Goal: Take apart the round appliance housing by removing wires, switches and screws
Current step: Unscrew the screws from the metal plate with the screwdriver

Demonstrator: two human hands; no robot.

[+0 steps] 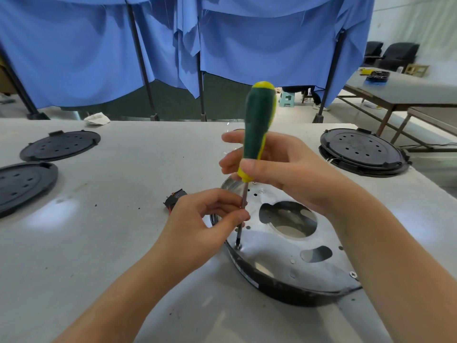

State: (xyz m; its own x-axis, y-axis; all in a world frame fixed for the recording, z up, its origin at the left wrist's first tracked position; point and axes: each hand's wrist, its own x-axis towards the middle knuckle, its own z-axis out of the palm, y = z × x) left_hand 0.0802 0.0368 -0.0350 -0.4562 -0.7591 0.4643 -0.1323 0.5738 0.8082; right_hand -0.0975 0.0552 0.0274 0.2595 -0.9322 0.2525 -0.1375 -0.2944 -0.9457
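Forearms fill the bottom of frame, both mine, reaching up to the round appliance housing, which sits on the desk at about 4 o'clock from picture centre, shiny metal plate up, black rim toward me.

Step in hand, my read: screw removal. Screwdriver stands near upright, tip seated on a screw at the plate's 9 o'clock edge. Left hand pinches the shaft low, just above the tip, steadying it. Right hand has its grip on the handle's lower end: thumb pressed on the yellow collar, fingers half wrapped behind. So both grips hold the tool, neither touches the housing; the housing lies directly beneath them, spreading toward 4 o'clock from the tip.

Next move likely needs downward pressure plus counter-turning, keeping the tip centred so it doesn't cam out. Another screw at the plate's 4 o'clock rim not yet out, I judge.

Outward: a black switch part with red wire lies on the desk at 10 o'clock from the housing, near the left hand. Black perforated lids at far left, stacked housings at far right. Blue curtain behind.
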